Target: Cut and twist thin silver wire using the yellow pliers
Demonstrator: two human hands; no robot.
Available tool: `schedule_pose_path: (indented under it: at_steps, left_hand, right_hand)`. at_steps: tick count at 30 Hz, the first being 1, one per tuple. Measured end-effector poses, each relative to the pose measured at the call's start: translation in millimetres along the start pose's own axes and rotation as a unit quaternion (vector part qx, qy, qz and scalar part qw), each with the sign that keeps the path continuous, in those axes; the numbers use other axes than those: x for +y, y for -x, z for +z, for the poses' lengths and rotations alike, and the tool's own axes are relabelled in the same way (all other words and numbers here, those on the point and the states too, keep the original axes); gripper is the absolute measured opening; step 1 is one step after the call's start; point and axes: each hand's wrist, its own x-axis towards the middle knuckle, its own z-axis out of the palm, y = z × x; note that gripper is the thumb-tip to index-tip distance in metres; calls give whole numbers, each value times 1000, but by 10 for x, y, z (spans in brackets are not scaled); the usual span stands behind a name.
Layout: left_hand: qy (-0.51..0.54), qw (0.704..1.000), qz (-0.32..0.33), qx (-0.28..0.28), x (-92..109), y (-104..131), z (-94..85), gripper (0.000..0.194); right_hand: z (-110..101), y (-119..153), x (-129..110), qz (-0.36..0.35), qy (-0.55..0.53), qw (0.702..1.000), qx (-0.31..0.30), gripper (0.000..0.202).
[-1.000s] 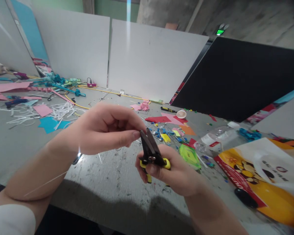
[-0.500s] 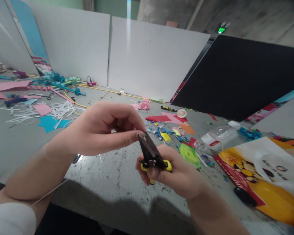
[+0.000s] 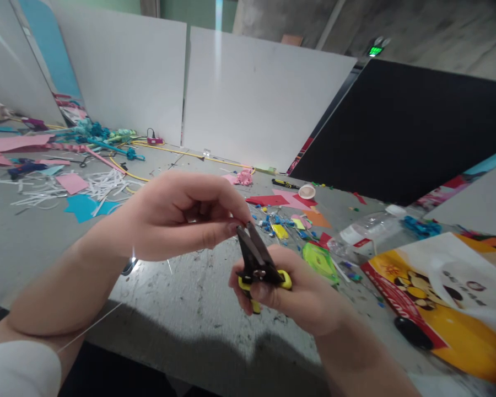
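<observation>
My right hand (image 3: pixel 289 298) is closed around a pair of pliers (image 3: pixel 254 251) with dark tapered jaws and yellow handles. The jaws point up and away, with a narrow gap between their tips. My left hand (image 3: pixel 182 220) has thumb and forefinger pinched together right at those tips. Whatever lies between these fingers is too small or hidden to name. Below my left forearm, a thin white strand (image 3: pixel 93 326) runs from a white rounded object (image 3: pixel 20 366) at the bottom left corner.
On the grey table (image 3: pixel 182 309) are white paper strips (image 3: pixel 101 187), blue paper (image 3: pixel 85 207), small blue and yellow pieces (image 3: pixel 279 230), a green plastic case (image 3: pixel 320 262), a clear bottle (image 3: pixel 367 226) and a yellow-and-white bag (image 3: pixel 446 298). White panels (image 3: pixel 264 99) stand behind.
Both hands have shifted very slightly to the right together with the pliers. The left fingertips stay pinched at the jaw tips.
</observation>
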Motion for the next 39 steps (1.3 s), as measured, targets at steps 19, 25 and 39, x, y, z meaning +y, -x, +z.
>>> schedule_pose_path:
  at_steps: [19,25,39]
  left_hand:
    - [73,996,-35,-25,-47,-26,-2,21]
    - [117,993,-13,-27,-101,-1,1,18]
    - [157,987,0,-33,-179,-58,53,34]
  right_hand:
    - [-1,-14,9,-8,-11,1000,-4,34]
    - [16,-21,-7,7,-19,1000,8,35]
    - [13,-39,8,1,-20,1000,7,45]
